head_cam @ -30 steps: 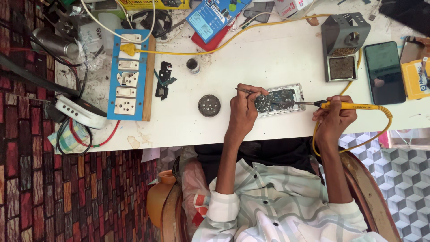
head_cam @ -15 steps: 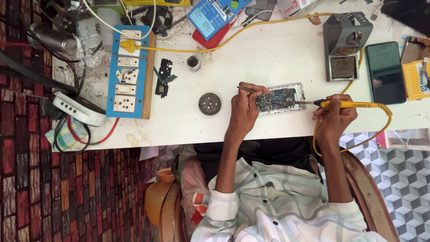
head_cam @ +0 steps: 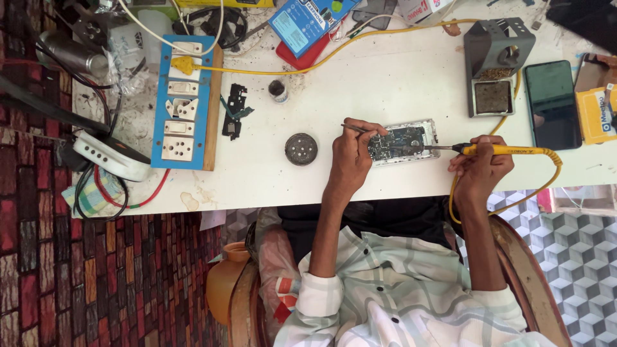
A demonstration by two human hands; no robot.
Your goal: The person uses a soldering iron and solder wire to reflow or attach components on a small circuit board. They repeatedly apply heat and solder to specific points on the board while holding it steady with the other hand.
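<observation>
Circuit board (head_cam: 403, 142), soldering iron (head_cam: 495, 150) in right hand (head_cam: 481, 168), blue package (head_cam: 310, 20) above, probably cardboard

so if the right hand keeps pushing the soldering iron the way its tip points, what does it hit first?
Likely the opened phone's circuit board: the right hand aims the yellow soldering iron leftward, tip at the board's edge. Beyond lies the left hand. Contact unclear.

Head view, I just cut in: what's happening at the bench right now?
A person is working on an opened phone lying on the white table. The left hand holds thin tweezers at the exposed board, while the right hand holds a yellow soldering iron with its tip at the phone's right side. A grey iron stand sits behind, and a dark phone lies to its right.
</observation>
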